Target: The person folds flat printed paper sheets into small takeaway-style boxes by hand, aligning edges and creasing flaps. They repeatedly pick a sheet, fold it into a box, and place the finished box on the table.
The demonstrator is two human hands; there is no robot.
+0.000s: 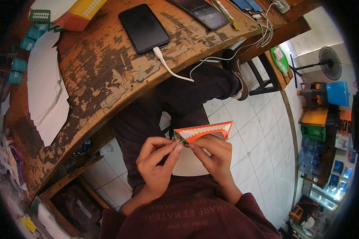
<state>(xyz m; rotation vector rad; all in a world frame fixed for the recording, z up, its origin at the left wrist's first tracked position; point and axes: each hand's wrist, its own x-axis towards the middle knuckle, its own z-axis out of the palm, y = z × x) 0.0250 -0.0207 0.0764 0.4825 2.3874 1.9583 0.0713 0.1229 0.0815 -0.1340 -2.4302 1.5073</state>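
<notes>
**Over the lap, one paper piece is being folded while the stack waits**

Over the lap, below the table edge, both hands are working on a single paper piece [201, 137], white with an orange band and a white scalloped trim along its top. The left hand [157, 167] is pinching the piece's left corner between thumb and forefinger, fingers drawn narrow. The right hand [215, 157] is closing on the same corner from the other side, its fingertips [192, 146] touching the orange edge while the white body of the piece hangs beneath them. Judging from the flat look of the paper, the fold is only starting; no finished shape is showing yet.

Up on the worn wooden table [107, 67], a fanned stack of flat white blanks [46, 91] is lying at the left, apparently still unfolded, so much seems left to do. A black phone [143, 27] is charging on a white cable [171, 69], with orange and yellow cartons [73, 12] sitting at the far corner.
</notes>
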